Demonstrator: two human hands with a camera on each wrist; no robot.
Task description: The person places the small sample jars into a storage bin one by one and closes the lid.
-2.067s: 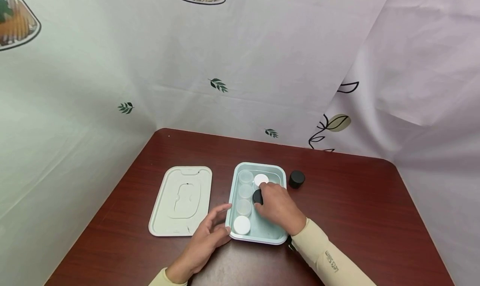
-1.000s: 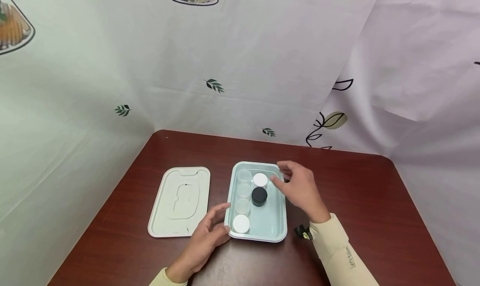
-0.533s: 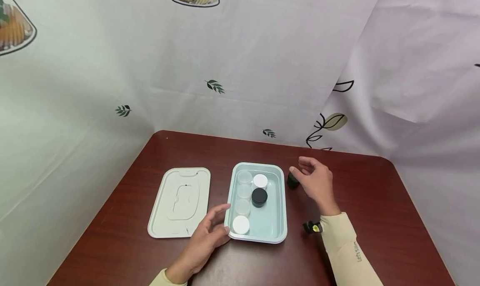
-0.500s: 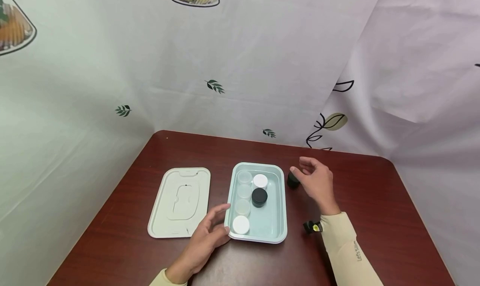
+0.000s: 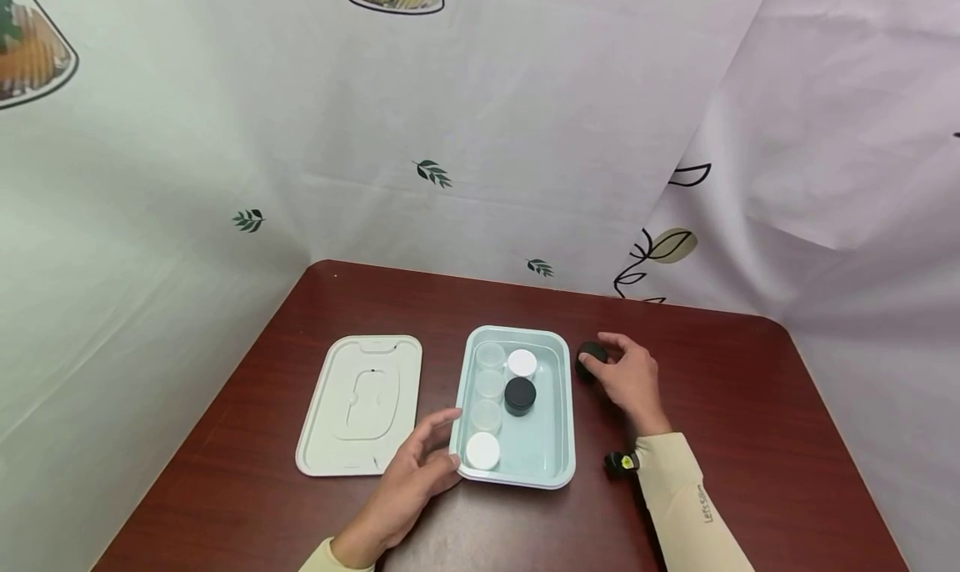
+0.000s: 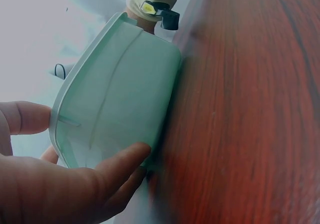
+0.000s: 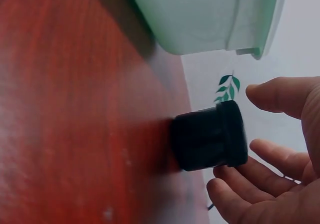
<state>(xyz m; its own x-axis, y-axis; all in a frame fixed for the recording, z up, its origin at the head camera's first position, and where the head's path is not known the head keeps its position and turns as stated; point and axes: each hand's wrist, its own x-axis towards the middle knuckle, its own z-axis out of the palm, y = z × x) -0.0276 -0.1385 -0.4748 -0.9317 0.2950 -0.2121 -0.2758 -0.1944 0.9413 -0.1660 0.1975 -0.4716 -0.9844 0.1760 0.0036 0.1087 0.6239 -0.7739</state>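
Observation:
A pale blue plastic tray (image 5: 551,472) holds three clear round jars (image 5: 487,416), two white-topped jars (image 5: 482,451) and a black-lidded jar (image 5: 520,395). At its near left corner, my left hand (image 5: 415,474) touches the rim and outer wall; in the left wrist view the straight fingers (image 6: 122,164) lie along the wall. Right of the tray, a second black-lidded jar (image 5: 590,357) stands on the table. Thumb and fingers of my right hand (image 5: 633,382) spread around it. The right wrist view shows the thumb (image 7: 275,94) apart from the lid, with fingertips beside its other side.
A white flat lid (image 5: 356,439) lies on the reddish-brown table (image 5: 247,455), left of the tray. A patterned white cloth (image 5: 480,122) hangs behind the table and along both sides. On the right wrist is a small black device (image 5: 618,463).
My right hand set a black-lidded jar down in the tray, let it go and moved right and down around the other black-lidded jar. My left hand stays at the tray's corner.

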